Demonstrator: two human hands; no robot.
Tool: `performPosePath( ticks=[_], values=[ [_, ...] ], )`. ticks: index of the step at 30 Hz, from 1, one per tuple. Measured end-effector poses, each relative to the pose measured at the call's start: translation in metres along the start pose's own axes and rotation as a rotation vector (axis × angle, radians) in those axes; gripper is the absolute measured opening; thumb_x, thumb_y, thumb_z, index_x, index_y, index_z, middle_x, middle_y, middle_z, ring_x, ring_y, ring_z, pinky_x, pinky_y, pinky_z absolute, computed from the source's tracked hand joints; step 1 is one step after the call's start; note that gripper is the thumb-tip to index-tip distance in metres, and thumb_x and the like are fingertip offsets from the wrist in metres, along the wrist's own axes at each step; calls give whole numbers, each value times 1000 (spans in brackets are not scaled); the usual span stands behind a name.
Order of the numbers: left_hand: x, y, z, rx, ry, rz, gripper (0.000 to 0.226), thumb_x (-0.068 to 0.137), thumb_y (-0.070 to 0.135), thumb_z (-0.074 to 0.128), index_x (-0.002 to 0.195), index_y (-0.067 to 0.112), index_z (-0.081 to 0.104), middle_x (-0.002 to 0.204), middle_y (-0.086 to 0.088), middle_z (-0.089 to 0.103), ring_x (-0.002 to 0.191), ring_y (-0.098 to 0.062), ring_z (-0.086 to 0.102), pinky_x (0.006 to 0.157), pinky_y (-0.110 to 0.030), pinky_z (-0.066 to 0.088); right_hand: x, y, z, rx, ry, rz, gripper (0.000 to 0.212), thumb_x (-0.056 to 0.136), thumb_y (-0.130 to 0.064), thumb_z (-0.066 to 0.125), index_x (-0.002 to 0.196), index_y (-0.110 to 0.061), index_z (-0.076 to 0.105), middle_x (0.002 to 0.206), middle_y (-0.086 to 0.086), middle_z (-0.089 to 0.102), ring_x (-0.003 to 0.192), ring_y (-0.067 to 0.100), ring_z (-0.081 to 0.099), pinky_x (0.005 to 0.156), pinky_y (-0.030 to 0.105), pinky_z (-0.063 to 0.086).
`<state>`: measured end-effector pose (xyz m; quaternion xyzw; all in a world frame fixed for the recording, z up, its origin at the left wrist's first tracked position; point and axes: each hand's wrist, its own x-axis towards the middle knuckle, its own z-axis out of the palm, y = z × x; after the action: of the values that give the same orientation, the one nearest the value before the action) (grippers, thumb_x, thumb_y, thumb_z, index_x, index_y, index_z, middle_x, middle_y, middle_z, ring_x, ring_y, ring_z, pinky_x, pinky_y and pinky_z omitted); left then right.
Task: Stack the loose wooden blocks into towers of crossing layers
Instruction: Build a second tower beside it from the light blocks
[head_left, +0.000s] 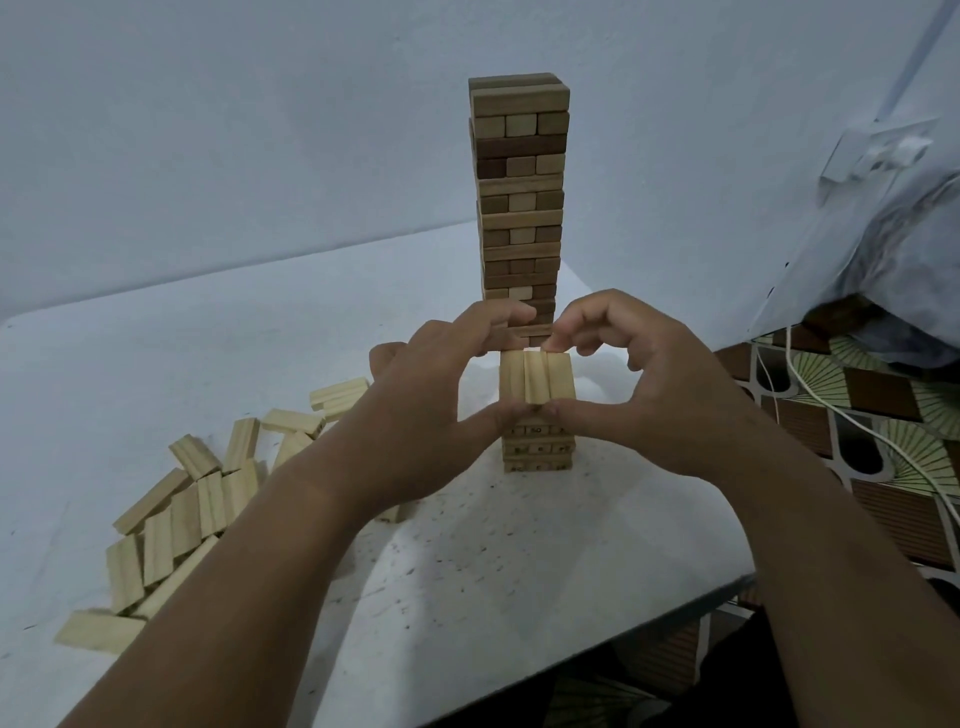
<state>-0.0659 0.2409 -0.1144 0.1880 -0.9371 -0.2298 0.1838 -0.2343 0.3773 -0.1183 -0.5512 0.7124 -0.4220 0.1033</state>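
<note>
Fingers (519, 415) of both hands are closed narrowly on the top layer (536, 376) of the short pale tower (538, 447).

The left hand (426, 400) and right hand (654, 395) pinch its three blocks at near and far ends; squaring is judged in hand. Next, a crossing layer is called for from the loose blocks (197, 499), well left on the white table (519, 571). The tall tower (519, 197) stands just behind.

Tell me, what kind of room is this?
Probably a room in a home. A white table stands against a plain wall, the floor has patterned tiles, and wooden game blocks lie scattered beside a tall block tower.
</note>
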Motion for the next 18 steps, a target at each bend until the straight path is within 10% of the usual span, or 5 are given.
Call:
performPosePath(
  ticks=[10,18],
  values=[
    [-4,2,-6,-11,-53,-95,89,68,67,63,143,53,18,147,25,39,135,-7,32,113,-47,23,-3,6,-6,-40,-39,35,61,66,-47,85,119,-41,55,118,-31,58,112,-4,53,80,16,40],
    [-5,-2,-9,-92,-74,-111,80,73,54,66,139,55,21,119,37,51,117,5,40,112,-57,31,-6,6,-6,6,-35,44,51,72,-27,85,114,-35,57,112,-27,65,112,1,56,79,16,37]
  ],
)
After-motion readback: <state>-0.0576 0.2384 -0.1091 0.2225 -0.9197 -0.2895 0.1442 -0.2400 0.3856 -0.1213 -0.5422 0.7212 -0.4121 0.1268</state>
